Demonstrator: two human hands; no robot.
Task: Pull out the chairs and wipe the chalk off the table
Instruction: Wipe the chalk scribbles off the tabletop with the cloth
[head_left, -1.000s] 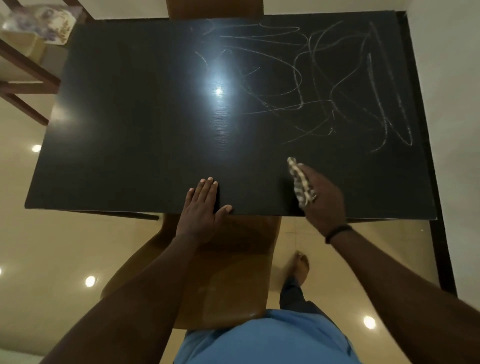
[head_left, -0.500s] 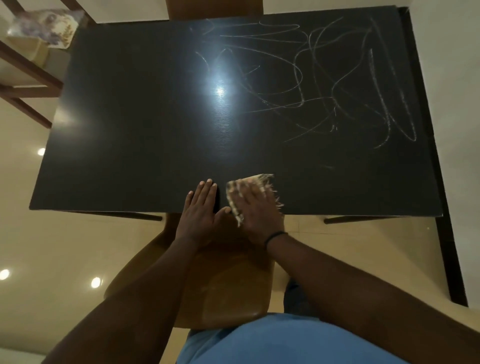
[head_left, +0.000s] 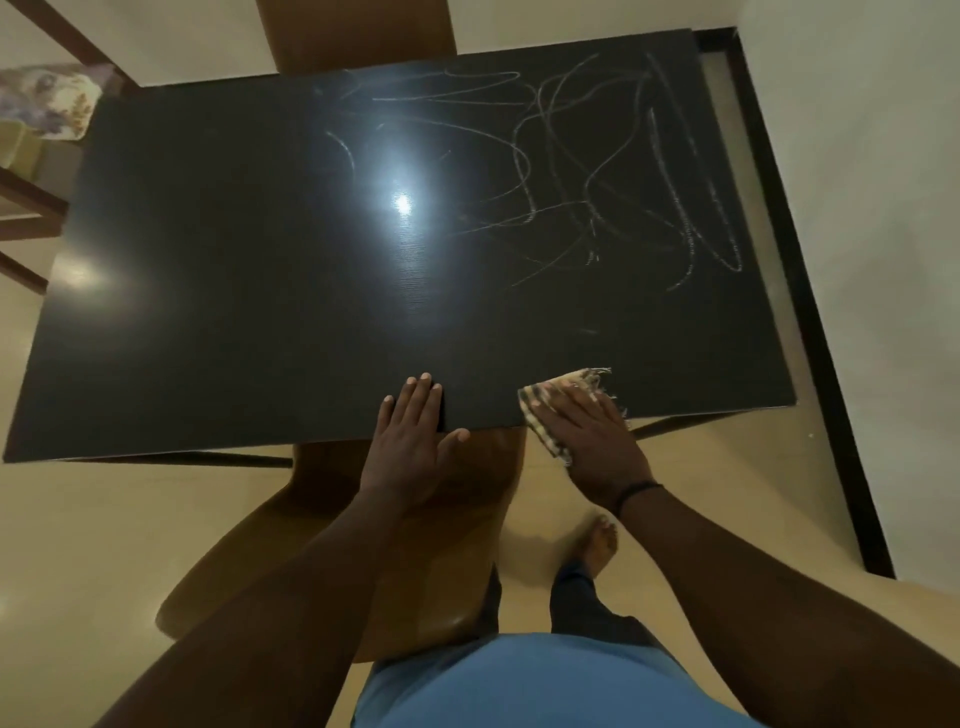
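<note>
Brown wooden chair stands beneath the near edge of the glossy black rectangular table. Left hand rests flat there, fingers straight. Right hand presses a checked beige cloth with extended fingers. White chalk scribbles cover the far right area.

Left hand flat with straight fingers, right hand flat, palm down, both arms extended forward

Dim warm indoor light; bright white glare spot on the glossy black rectangular table, ceiling lamps mirrored in the polished beige floor, wide-angle bending at edges, slight softness throughout.
</note>
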